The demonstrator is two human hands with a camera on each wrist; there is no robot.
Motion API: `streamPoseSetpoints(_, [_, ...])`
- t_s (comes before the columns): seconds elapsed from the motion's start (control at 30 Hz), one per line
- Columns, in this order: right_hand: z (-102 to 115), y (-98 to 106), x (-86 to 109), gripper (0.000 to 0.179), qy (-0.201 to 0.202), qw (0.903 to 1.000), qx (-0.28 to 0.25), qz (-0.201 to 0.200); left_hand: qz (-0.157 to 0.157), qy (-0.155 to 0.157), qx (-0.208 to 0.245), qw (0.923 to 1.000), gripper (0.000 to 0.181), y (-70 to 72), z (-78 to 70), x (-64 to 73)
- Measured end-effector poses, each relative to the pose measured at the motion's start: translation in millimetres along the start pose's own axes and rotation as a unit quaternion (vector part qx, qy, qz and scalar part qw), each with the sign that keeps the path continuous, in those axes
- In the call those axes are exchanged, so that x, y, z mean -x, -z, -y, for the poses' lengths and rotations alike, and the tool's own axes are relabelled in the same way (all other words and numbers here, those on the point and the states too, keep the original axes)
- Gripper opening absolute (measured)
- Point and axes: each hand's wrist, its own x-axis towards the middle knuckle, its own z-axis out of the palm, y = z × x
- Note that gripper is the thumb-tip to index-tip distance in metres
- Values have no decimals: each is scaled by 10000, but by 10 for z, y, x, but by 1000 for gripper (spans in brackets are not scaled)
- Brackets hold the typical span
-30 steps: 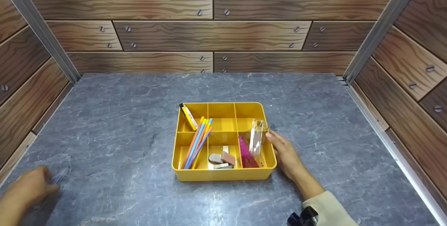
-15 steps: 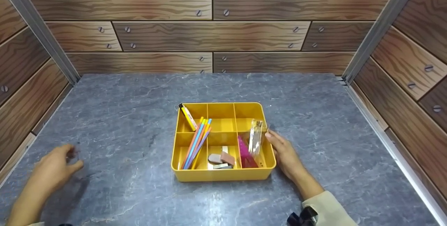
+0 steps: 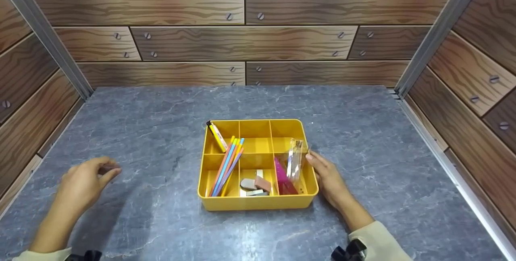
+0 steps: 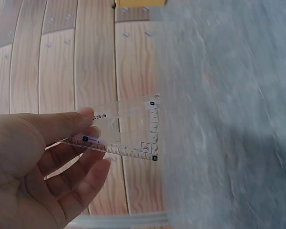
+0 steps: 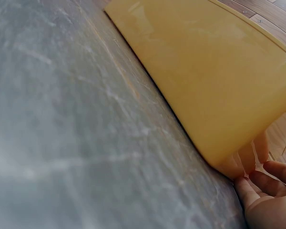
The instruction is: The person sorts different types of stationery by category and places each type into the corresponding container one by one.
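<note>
My left hand [image 3: 82, 184], raised over the left part of the table, pinches a clear plastic set square [image 4: 133, 126] between thumb and fingers; its printed scales show in the left wrist view, but in the head view it is almost invisible. A yellow divided tray [image 3: 258, 202] stands at the middle. Against its right side rests my right hand [image 3: 332, 182], fingers extended and fingertips at the outer wall. Inside the tray are coloured pencils [image 3: 227, 168], erasers [image 3: 263, 183], a magenta set square [image 3: 284, 178] and a clear ruler [image 3: 295, 158].
Two slim markers [image 3: 217, 136] lean in the tray's back left compartment. The grey marbled table [image 3: 161, 124] reaches back to a wood-patterned wall [image 3: 242, 43], with metal corner posts [image 3: 52, 39] at both sides.
My left hand has lifted from the table's left edge and moved right and farther back, carrying the clear set square. My right hand and the tray stay put.
</note>
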Motion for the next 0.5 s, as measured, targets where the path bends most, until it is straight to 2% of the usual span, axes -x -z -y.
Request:
streamPoseSetpoints(0.33, [-2,3,2,56,0,10000,-22,34,-371,-359,368,9980,13,-17,-339,-91])
streamPoseSetpoints(0.5, [-1,5,1,56,20,10000,-52,47,-795,-657,574,9930,11,-36,-533,-140])
